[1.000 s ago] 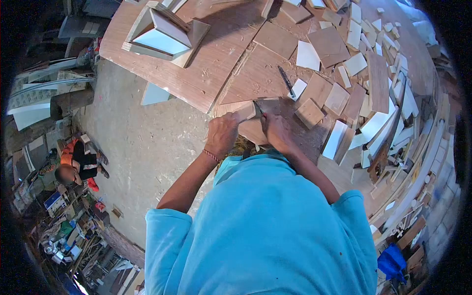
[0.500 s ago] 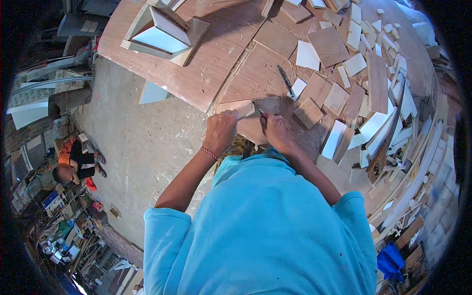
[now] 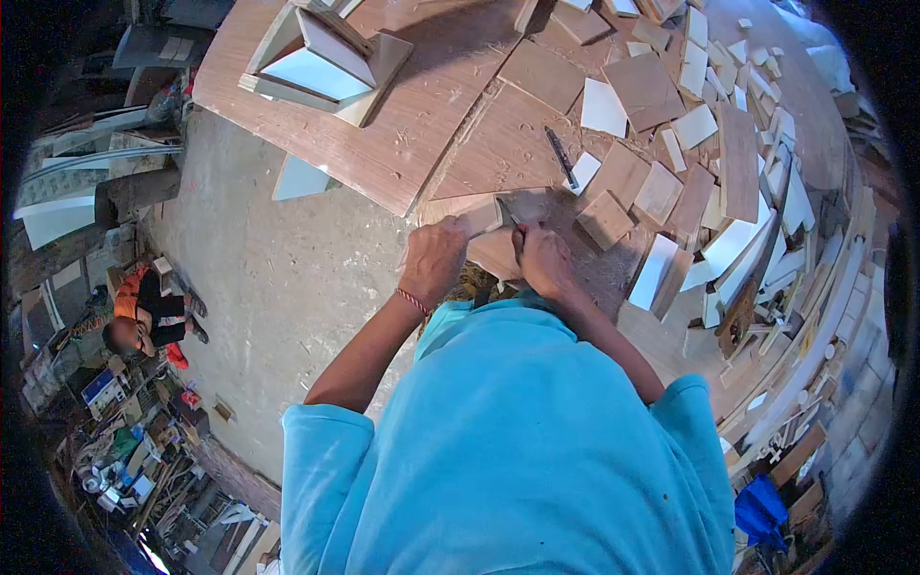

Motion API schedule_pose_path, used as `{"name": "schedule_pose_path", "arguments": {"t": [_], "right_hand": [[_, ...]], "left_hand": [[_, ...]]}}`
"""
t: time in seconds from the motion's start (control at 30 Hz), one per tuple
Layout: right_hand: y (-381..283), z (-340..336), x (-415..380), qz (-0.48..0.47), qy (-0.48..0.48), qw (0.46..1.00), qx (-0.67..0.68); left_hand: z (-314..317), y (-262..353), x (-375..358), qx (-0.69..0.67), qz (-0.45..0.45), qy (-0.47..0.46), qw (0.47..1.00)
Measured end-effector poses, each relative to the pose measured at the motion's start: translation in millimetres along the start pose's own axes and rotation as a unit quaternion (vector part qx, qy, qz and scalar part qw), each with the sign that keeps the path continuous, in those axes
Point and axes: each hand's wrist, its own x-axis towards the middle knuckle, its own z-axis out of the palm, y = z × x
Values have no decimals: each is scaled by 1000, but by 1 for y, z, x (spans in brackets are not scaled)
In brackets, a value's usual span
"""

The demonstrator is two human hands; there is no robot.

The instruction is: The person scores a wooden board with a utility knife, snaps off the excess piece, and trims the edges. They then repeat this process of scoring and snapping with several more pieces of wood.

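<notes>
I watch the left hand point(image 3: 433, 259) first; it is clenched round a small wooden block point(image 3: 479, 217), thumb and fingers pinching its near end, a red thread at the wrist; the block juts out toward the bench and sits just above the edge of the brown board point(image 3: 498, 153); the right hand point(image 3: 542, 257) is curled tight on a thin dark tool point(image 3: 511, 217), which I take for a chisel or knife, its tip touching the block's right end; compared with a second ago both hands sit a touch higher and closer together, and the block looks tipped up a little more toward the blade, so I judge the paring is still in hand, another stroke under way rather than a finished piece; nothing has been set down; moving outward, a second dark tool point(image 3: 562, 158) lies loose on the board well beyond the hands; square offcuts point(image 3: 606, 218) crowd the right of the bench, brown and white faces mixed; a half-built white-lined box frame point(image 3: 321, 62) stands at the far left; shavings point(image 3: 468, 283) sit below the hands; off to the left a person in orange point(image 3: 144, 309) sits low on the concrete floor point(image 3: 278, 287), well apart from me.
</notes>
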Motion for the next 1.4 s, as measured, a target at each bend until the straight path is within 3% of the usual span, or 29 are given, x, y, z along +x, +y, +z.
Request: {"name": "schedule_pose_path", "arguments": {"t": [0.37,0.7,0.77,0.87,1.1,1.3,1.4], "right_hand": [[-6,-8,0,-21,16,998,-56],[-14,-6,3,26,26,999,-7],[-6,2,7,10,-31,999,22],[10,28,13,36,-2,998,42],[-7,4,-3,26,29,998,53],[-7,9,-4,-27,58,998,-3],[-8,9,1,26,52,998,-10]], "left_hand": [[-1,-4,2,8,13,-9,1000],[-8,-2,6,10,4,-23,1000],[-2,-6,5,0,7,-14,1000],[-5,-6,8,-10,3,-10,1000],[-19,-4,20,-12,-23,-28,999],[-17,-1,18,-4,-25,-33,999],[-14,-5,18,-9,-34,-42,998]]}}
